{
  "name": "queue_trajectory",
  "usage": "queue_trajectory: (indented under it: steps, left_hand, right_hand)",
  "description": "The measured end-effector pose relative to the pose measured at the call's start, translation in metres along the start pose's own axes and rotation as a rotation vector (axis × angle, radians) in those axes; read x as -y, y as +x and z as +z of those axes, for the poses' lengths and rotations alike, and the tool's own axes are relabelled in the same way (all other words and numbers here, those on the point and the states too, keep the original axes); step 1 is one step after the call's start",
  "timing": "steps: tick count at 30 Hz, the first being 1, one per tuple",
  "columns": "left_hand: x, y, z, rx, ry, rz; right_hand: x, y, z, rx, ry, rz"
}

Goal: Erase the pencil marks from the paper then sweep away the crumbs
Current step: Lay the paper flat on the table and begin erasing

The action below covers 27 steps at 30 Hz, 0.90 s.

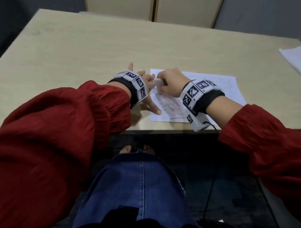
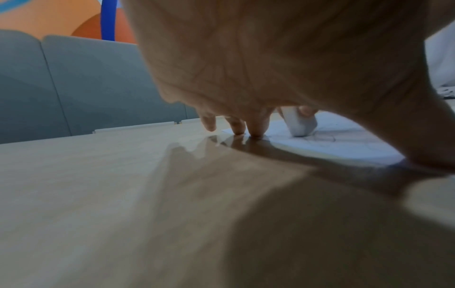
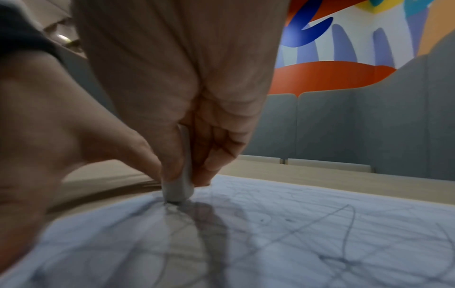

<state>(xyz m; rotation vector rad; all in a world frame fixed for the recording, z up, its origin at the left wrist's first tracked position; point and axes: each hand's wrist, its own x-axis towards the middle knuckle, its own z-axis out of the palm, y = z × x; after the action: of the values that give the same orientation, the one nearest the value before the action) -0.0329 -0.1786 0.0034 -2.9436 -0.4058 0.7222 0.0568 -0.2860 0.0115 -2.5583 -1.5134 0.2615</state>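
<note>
A white sheet of paper (image 1: 221, 88) covered in grey pencil scribbles (image 3: 307, 230) lies near the table's front edge. My right hand (image 1: 169, 83) pinches a white eraser (image 1: 159, 82) between thumb and fingers. The eraser (image 3: 178, 192) stands on end, its lower tip touching the paper's left part. The eraser (image 2: 301, 124) also shows past the left palm. My left hand (image 1: 147, 89) is spread flat, its fingertips (image 2: 256, 130) on the paper's left edge and its thumb (image 1: 154, 109) on the near left corner.
The light wooden table (image 1: 73, 57) stretches away to the left and back. A white cloth (image 1: 298, 60) lies at the right edge. Two beige chair backs (image 1: 157, 3) stand behind the table. Grey padded panels (image 3: 357, 132) enclose the far side.
</note>
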Motion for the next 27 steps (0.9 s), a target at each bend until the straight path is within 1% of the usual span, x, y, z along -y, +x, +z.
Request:
queue_trajectory:
  steps: [2,4,6,8,10,11,12,15,16,17,20,21,22,25,27]
  left_hand:
    - [0.0,-0.002,0.0,-0.007,-0.017,0.007]
    - [0.0,-0.004,-0.001,0.009,-0.019,0.001]
    - [-0.001,-0.005,-0.001,0.009,-0.003,-0.01]
    - [-0.001,-0.006,-0.001,-0.01,-0.01,0.001]
    - [0.0,-0.006,0.002,-0.043,-0.048,0.014]
    - [0.0,-0.006,0.003,-0.054,-0.061,0.016]
    - [0.0,-0.006,0.004,-0.055,-0.058,0.015]
    - [-0.001,-0.006,0.004,-0.024,-0.034,-0.017]
    - [-0.001,-0.006,0.002,-0.014,-0.031,-0.023]
    - [-0.001,-0.007,0.001,-0.004,-0.037,-0.024]
    - [-0.001,-0.006,0.0,0.004,-0.061,-0.028]
    - [0.0,-0.006,0.001,0.008,-0.061,-0.028]
    - [0.0,-0.006,0.001,0.009,-0.059,-0.019]
    - [0.003,-0.004,0.004,0.002,-0.077,-0.012]
    - [0.005,-0.002,0.005,0.001,-0.105,0.005]
  right_hand:
    - [0.0,0.001,-0.001,-0.003,-0.006,0.02]
    - [0.001,0.009,-0.002,-0.029,-0.03,0.087]
    - [0.003,0.015,-0.002,-0.047,-0.037,0.121]
    - [0.009,0.01,-0.001,0.006,-0.052,0.087]
    - [0.011,0.001,0.001,0.076,-0.069,0.01]
    - [0.009,-0.001,0.001,0.08,-0.078,-0.002]
    - [0.008,0.0,0.0,0.057,-0.069,0.011]
    - [0.003,0.012,-0.002,-0.012,-0.046,0.125]
    - [0.005,0.012,-0.001,-0.019,-0.045,0.137]
    - [0.009,0.008,0.0,-0.011,-0.035,0.122]
    - [0.015,-0.009,0.001,0.066,-0.018,0.011]
    - [0.013,-0.011,0.0,0.073,-0.036,-0.001]
    - [0.01,-0.01,-0.002,0.055,-0.041,0.01]
    - [0.001,0.003,-0.007,-0.03,-0.049,0.118]
    - [0.007,0.001,-0.003,-0.014,-0.044,0.109]
